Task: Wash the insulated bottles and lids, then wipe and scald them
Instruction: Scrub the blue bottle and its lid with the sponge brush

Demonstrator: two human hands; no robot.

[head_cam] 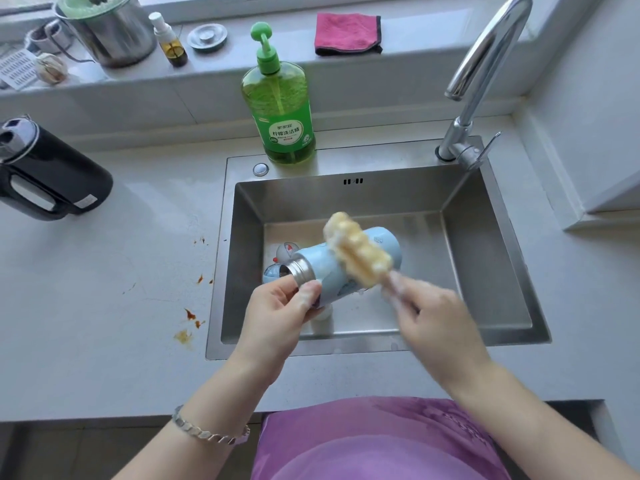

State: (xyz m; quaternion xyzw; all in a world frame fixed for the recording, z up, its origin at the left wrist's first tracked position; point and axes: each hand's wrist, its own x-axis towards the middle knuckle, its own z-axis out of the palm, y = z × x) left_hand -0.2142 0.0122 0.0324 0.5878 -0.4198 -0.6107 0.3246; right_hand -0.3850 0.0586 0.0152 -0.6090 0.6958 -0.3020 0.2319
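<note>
Looking down from the head view, my left hand (pixel 277 306) is wrapped round the neck end of the light blue insulated bottle (pixel 320 266), thumb and fingers curled just below its steel mouth, which points left. I hold it on its side above the sink (pixel 485 237) so suds and drips fall into the basin rather than on the counter.

My right hand (pixel 426 313) is clenched round the handle of the yellow sponge brush (pixel 356 252). Its foamy head lies across the bottle's outer wall, toward the base end. That hand is blurred, so I judge it is mid-scrub on the outside.

On the sink floor under the bottle are small blue and white pieces (pixel 284 254). They are probably the lids, but the bottle hides most of them.

The green detergent bottle (pixel 282 109) stands on the sink's back rim, handy for more soap. No water runs from the tap (pixel 485 64). The pink cloth (pixel 346 32) on the sill and the black kettle (pixel 52 174) on the counter look set out for wiping and scalding, which have not yet begun.
</note>
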